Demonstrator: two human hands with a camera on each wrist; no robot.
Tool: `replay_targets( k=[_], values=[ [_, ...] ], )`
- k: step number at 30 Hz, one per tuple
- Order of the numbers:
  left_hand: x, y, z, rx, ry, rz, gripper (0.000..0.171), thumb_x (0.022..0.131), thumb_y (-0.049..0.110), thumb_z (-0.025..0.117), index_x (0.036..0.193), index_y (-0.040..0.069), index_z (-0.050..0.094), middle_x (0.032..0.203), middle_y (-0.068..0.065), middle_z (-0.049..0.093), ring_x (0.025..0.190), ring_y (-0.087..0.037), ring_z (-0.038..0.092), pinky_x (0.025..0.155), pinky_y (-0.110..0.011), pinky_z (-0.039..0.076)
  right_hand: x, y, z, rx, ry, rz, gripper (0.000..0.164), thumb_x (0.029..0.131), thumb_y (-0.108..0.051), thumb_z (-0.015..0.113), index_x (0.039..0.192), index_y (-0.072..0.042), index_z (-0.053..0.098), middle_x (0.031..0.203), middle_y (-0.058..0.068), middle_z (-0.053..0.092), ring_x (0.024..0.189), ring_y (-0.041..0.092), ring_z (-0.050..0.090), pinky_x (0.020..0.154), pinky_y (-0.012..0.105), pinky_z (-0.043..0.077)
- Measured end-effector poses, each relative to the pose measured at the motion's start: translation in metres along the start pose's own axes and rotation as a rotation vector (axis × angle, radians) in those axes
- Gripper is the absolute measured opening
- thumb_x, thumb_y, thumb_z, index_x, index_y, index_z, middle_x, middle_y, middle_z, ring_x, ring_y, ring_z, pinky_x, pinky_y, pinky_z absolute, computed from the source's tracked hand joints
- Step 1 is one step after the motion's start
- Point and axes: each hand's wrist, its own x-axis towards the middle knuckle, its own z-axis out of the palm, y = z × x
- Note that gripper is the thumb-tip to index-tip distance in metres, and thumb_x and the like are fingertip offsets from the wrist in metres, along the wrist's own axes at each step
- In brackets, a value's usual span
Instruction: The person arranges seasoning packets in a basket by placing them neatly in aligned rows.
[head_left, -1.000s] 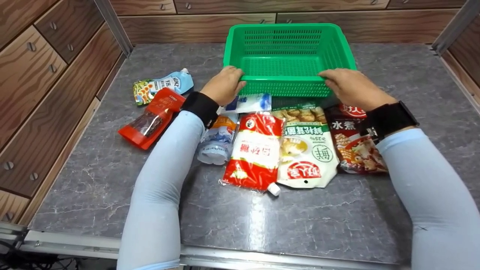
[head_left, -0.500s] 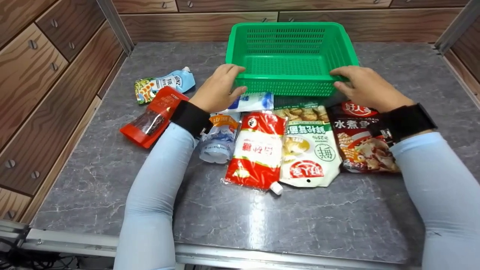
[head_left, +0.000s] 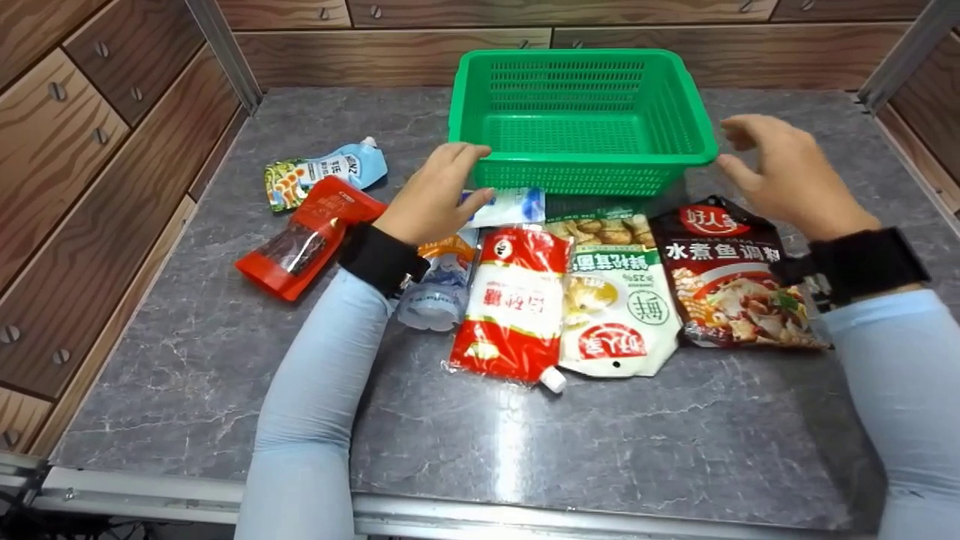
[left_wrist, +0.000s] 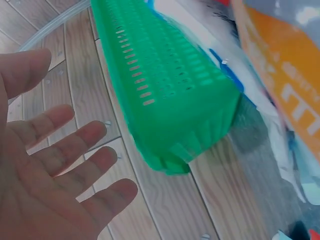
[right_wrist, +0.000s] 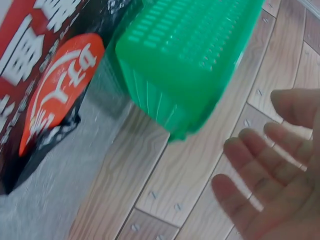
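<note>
Two hands on my feed, both with fingers spread: left hand (head_left: pixel 431 195) just beside the green basket (head_left: pixel 577 176), right hand (head_left: pixel 791 176) just off its right side. I see the basket upright toward the back of the table (head_left: pixel 637 442), beyond the red-and-white pouch (head_left: pixel 517 300).

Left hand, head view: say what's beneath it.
A white packet and an orange-and-blue pouch partly show; the parts the left hand and wristband cover are hidden.

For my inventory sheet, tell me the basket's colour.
Green all over; the basket shows best in the head view.
</note>
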Motion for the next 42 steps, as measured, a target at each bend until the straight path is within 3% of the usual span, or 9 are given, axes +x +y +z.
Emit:
replay_targets(
  k=[3,7,12,16,19,27,32,39,42],
  values=[
    [-0.002,0.006,-0.001,0.007,0.01,0.023,0.055,0.092,0.041,0.048,0.138,0.012,0.036,0.137,-0.005,0.036,0.129,-0.012,0.026,0.105,-0.023,0.024,-0.012,0.01,-0.01,-0.005,-0.039,0.134,0.053,0.094,-0.034,0.05,0.131,0.003,0.039,0.118,0.027,0.049,0.104,0.042,0.047,0.086,0.06,0.036],
    [-0.005,0.016,-0.004,0.005,0.036,0.085,0.054,0.093,0.038,0.049,0.137,0.009,0.037,0.135,-0.007,0.039,0.128,-0.015,0.029,0.105,-0.025,0.025,-0.027,0.027,-0.014,-0.059,-0.162,0.292,0.076,0.089,-0.057,0.043,0.131,0.005,0.037,0.117,0.03,0.049,0.1,0.044,0.048,0.08,0.061,0.038],
    [-0.006,0.03,-0.006,0.027,0.058,0.163,0.054,0.093,0.038,0.048,0.137,0.008,0.037,0.134,-0.007,0.04,0.127,-0.015,0.03,0.105,-0.023,0.023,-0.042,0.048,-0.007,-0.126,-0.321,0.394,0.102,0.076,-0.076,0.04,0.13,0.011,0.035,0.116,0.036,0.046,0.094,0.049,0.05,0.071,0.06,0.042],
    [-0.006,0.038,-0.005,0.074,0.058,0.198,0.055,0.093,0.041,0.047,0.136,0.008,0.038,0.133,-0.005,0.042,0.127,-0.013,0.03,0.106,-0.022,0.021,-0.051,0.058,0.001,-0.153,-0.409,0.456,0.114,0.07,-0.081,0.04,0.129,0.017,0.033,0.103,0.038,0.048,0.069,0.037,0.057,0.056,0.047,0.047],
    [-0.006,0.042,-0.003,0.095,0.062,0.211,0.055,0.093,0.041,0.048,0.136,0.007,0.039,0.131,-0.005,0.044,0.127,-0.014,0.03,0.107,-0.023,0.02,-0.054,0.062,0.005,-0.128,-0.449,0.487,0.112,0.07,-0.081,0.043,0.124,0.017,0.037,0.09,0.032,0.049,0.055,0.026,0.055,0.048,0.039,0.046],
    [-0.004,0.049,0.002,0.133,0.055,0.236,0.052,0.093,0.038,0.049,0.134,0.007,0.04,0.129,-0.005,0.045,0.125,-0.016,0.033,0.106,-0.024,0.02,-0.055,0.074,0.01,-0.015,-0.539,0.519,0.079,0.073,-0.074,0.049,0.082,0.004,0.052,0.073,0.017,0.056,0.055,0.025,0.061,0.051,0.039,0.051],
    [-0.003,0.053,0.005,0.156,0.041,0.241,0.052,0.093,0.038,0.05,0.133,0.006,0.041,0.129,-0.005,0.046,0.125,-0.016,0.034,0.107,-0.025,0.019,-0.053,0.081,0.012,0.049,-0.575,0.54,0.074,0.075,-0.071,0.052,0.081,0.003,0.055,0.075,0.014,0.056,0.058,0.024,0.062,0.054,0.038,0.053],
    [-0.003,0.055,0.007,0.183,0.03,0.245,0.053,0.093,0.038,0.05,0.134,0.006,0.041,0.129,-0.005,0.046,0.124,-0.016,0.034,0.107,-0.024,0.02,-0.052,0.086,0.017,0.154,-0.567,0.57,0.061,0.076,-0.06,0.062,0.076,-0.002,0.045,0.072,0.008,0.048,0.059,0.019,0.059,0.056,0.036,0.053],
    [-0.002,0.055,0.007,0.187,0.028,0.241,0.053,0.093,0.039,0.05,0.134,0.007,0.041,0.129,-0.005,0.046,0.124,-0.016,0.034,0.107,-0.024,0.019,-0.052,0.089,0.016,0.131,-0.575,0.541,0.056,0.077,-0.059,0.061,0.071,-0.007,0.043,0.069,0.004,0.042,0.059,0.019,0.055,0.056,0.035,0.051]
  ],
)
